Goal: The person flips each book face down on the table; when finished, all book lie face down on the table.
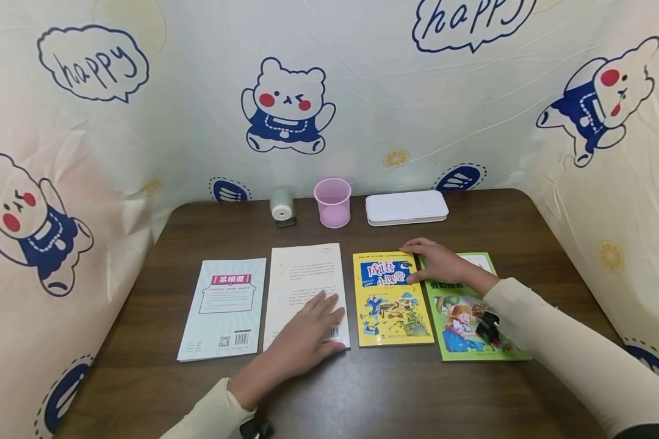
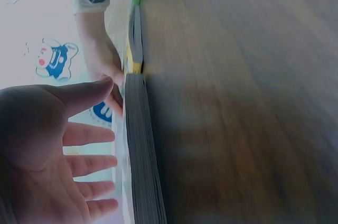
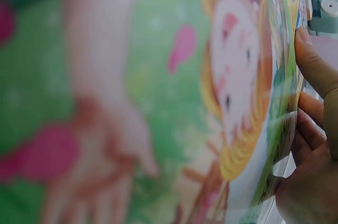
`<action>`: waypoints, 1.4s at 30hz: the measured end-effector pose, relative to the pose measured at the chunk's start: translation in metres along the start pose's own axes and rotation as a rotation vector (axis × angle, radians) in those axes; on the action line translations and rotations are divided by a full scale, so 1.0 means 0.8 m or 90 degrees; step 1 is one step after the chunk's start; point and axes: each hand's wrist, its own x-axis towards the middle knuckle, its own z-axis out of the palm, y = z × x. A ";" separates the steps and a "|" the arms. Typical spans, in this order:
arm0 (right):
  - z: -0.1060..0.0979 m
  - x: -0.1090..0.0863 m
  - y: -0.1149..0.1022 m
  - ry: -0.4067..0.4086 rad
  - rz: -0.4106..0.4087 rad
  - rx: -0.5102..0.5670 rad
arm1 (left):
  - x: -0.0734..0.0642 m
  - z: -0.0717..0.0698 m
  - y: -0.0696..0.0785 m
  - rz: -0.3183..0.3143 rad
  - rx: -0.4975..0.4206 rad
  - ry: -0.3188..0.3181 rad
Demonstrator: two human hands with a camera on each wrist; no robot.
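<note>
Four books lie in a row on the brown table [image 1: 384, 396]. My left hand [image 1: 307, 335] rests on the lower right of the white book [image 1: 302, 262], fingers spread; the left wrist view shows this hand [image 2: 47, 155] beside the book's thick page edge [image 2: 142, 150]. My right hand [image 1: 445, 265] holds the upper right corner of the yellow book [image 1: 392, 305], thumb on the cover and fingers at the top edge. Its forearm passes over the green book [image 1: 461, 335], whose cover fills much of the right wrist view. At the left lies a pale blue book [image 1: 225, 323].
Along the back stand a green pencil sharpener [image 1: 282, 204], a pink cup [image 1: 334, 207] and a white case [image 1: 406, 208]. A pale cloth [image 1: 198, 122] printed with bears hangs behind and at both sides.
</note>
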 end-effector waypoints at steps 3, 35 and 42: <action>0.000 0.000 0.000 0.000 0.003 0.001 | 0.008 0.005 0.006 0.007 0.006 -0.015; 0.001 0.000 0.001 0.007 0.013 0.006 | 0.049 0.026 0.031 0.006 0.137 -0.086; 0.001 0.000 0.000 0.008 0.010 0.009 | 0.050 0.028 0.031 0.003 0.126 -0.088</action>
